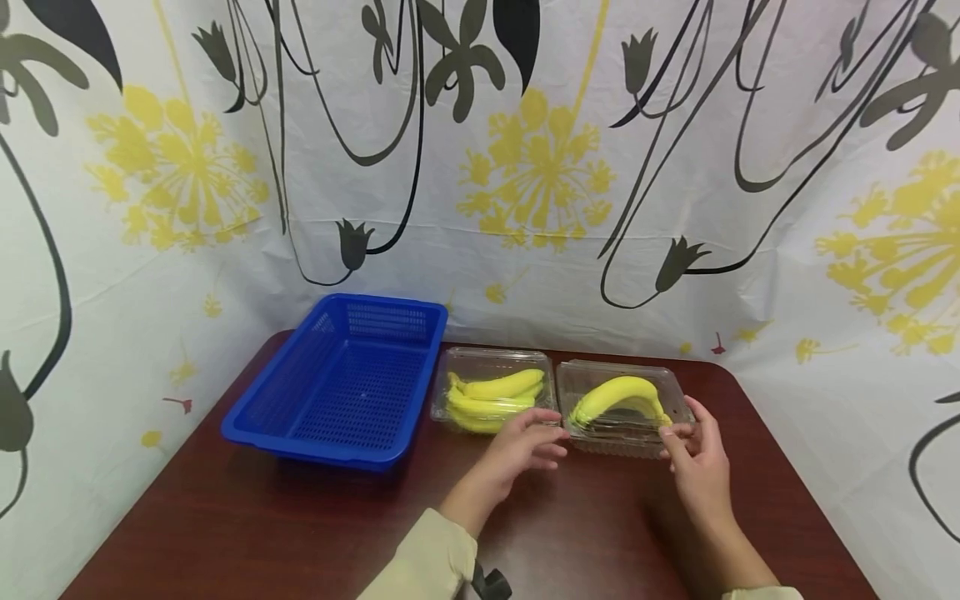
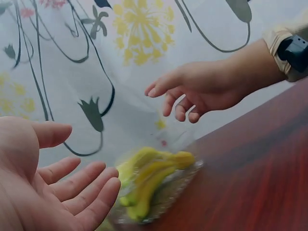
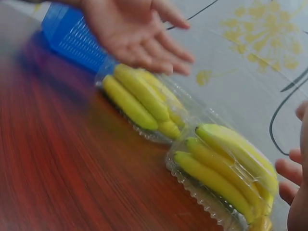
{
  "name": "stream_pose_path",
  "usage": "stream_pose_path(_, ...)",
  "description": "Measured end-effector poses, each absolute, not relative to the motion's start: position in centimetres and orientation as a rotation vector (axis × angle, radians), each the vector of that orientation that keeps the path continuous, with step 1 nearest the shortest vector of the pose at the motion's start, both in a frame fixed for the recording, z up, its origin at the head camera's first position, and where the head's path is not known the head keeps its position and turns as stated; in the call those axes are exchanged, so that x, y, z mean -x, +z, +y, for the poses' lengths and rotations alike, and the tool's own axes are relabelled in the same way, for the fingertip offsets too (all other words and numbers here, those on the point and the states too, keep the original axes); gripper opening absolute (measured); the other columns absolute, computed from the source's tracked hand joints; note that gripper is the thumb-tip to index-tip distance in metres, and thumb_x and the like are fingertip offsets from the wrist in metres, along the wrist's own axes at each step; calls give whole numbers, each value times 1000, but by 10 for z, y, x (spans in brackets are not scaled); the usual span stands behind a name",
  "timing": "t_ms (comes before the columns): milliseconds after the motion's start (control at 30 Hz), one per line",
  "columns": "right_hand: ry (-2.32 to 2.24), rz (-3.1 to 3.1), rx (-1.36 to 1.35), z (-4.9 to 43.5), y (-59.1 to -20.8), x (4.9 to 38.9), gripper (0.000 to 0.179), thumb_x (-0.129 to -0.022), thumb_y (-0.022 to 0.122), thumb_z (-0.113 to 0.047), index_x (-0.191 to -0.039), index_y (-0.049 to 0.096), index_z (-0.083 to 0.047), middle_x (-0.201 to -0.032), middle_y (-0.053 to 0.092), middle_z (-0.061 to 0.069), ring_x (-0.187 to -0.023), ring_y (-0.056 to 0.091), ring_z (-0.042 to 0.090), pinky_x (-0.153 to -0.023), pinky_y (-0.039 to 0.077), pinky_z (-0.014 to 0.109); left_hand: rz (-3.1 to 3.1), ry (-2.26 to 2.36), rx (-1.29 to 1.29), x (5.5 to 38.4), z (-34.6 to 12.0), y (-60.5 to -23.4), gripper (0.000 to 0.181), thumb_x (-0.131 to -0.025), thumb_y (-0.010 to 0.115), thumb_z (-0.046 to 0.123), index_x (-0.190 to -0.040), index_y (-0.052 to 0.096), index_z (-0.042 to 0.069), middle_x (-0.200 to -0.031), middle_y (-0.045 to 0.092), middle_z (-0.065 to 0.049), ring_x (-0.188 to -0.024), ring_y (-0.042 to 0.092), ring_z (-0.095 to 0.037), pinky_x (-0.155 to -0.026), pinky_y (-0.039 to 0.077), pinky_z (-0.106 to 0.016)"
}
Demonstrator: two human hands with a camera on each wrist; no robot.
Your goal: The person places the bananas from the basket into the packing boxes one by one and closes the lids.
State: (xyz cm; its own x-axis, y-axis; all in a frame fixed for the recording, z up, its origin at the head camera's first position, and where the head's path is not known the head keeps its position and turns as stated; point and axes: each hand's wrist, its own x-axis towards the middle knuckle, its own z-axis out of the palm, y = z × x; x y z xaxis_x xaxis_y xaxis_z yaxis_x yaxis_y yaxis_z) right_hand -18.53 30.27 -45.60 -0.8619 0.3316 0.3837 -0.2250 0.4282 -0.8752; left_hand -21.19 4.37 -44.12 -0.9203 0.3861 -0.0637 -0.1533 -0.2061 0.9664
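Two clear plastic clamshell boxes sit side by side on the brown table. Yellow bananas (image 1: 495,387) lie inside the left box (image 1: 487,358), and a bunch of bananas (image 1: 621,395) fills part of the right box (image 1: 600,371). My left hand (image 1: 517,450) hovers at the front right corner of the left box, palm turned inward, fingers relaxed and holding nothing. At the right end of the right box is my right hand (image 1: 701,467), its fingers loosely bent. In the left wrist view, that right hand (image 2: 207,89) appears raised, with nothing between its fingers.
A blue plastic basket (image 1: 262,417) with perforated sides stands left of the boxes. Behind the dark red-brown table (image 1: 570,533) hangs a white cloth (image 1: 547,292) with yellow and grey flower prints, which also runs along both sides.
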Motion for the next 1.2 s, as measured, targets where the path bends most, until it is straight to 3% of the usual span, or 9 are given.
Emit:
stream_pose_path(233, 1153, -2329, -193, 307, -455, 190, 68, -91, 67, -5, -150, 36, -17, -100, 60, 4, -75, 58, 7, -62, 47, 17, 1991, 2124, -442, 213, 26, -428, 36, -93, 64, 12, -125, 57, -2, -113, 65, -20, -96, 65, -32, -80, 53, -50)
stream_pose_path(333, 1066, -2337, -287, 308, -456, 192, 66, -88, 70, -4, -146, 42, -16, -103, 61, 7, -80, 56, 3, -65, 44, 14, 2160, 2042, -545, 216, 16, -428, 34, -93, 64, 13, -125, 59, 3, -117, 64, -18, -96, 65, -26, -80, 54, -45)
stream_pose_path(433, 981, -2325, -401, 308, -458, 194, 65, -83, 72, -1, -142, 48, -11, -104, 61, 8, -83, 57, 8, -67, 44, 15, 2322, 1937, -641, 218, 4, -428, 34, -93, 65, 16, -126, 60, 7, -120, 64, -12, -99, 64, -25, -81, 53, -38)
stream_pose_path(533, 861, -2328, -503, 309, -460, 196, 67, -80, 75, -2, -141, 49, -7, -105, 61, 9, -88, 57, 16, -72, 44, 23, 2458, 1834, -709, 219, -9, -428, 36, -94, 64, 18, -128, 60, 10, -123, 62, -7, -104, 62, -25, -83, 52, -35)
stream_pose_path(633, 762, -2342, -564, 309, -460, 198, 68, -77, 77, -7, -140, 50, -7, -107, 61, 10, -96, 55, 23, -81, 39, 36, 2566, 1786, -788, 221, -21, -428, 36, -93, 65, 17, -128, 60, 10, -125, 61, -6, -110, 59, -28, -86, 51, -41)
stream_pose_path(733, 672, -2361, -602, 310, -459, 201, 68, -76, 79, -14, -138, 52, -8, -115, 61, 13, -103, 52, 28, -81, 34, 47, 2703, 1737, -882, 223, -33, -427, 36, -92, 66, 16, -127, 61, 9, -128, 59, -8, -118, 54, -29, -92, 47, -48)
stream_pose_path(900, 454, -2381, -617, 310, -458, 204, 68, -76, 79, -33, -137, 55, -13, -123, 59, 13, -108, 51, 33, -78, 36, 52, 2949, 1520, -960, 226, -54, -427, 38, -95, 64, 28, -129, 61, 14, -138, 52, -4, -130, 44, -24, -105, 36, -50)
stream_pose_path(1033, 366, -2393, -635, 310, -457, 206, 69, -77, 77, -42, -137, 55, -14, -125, 58, 10, -112, 49, 35, -84, 36, 58, 3107, 1246, -973, 227, -72, -427, 41, -96, 61, 38, -132, 59, 20, -142, 49, 0, -132, 40, -24, -103, 36, -51)
stream_pose_path(1200, 303, -2426, -646, 313, -459, 210, 72, -78, 75, -47, -138, 54, -15, -130, 55, 9, -115, 47, 36, -90, 33, 61, 3222, 855, -976, 229, -95, -426, 49, -96, 56, 48, -137, 57, 21, -147, 44, -5, -134, 37, -28, -103, 35, -56)
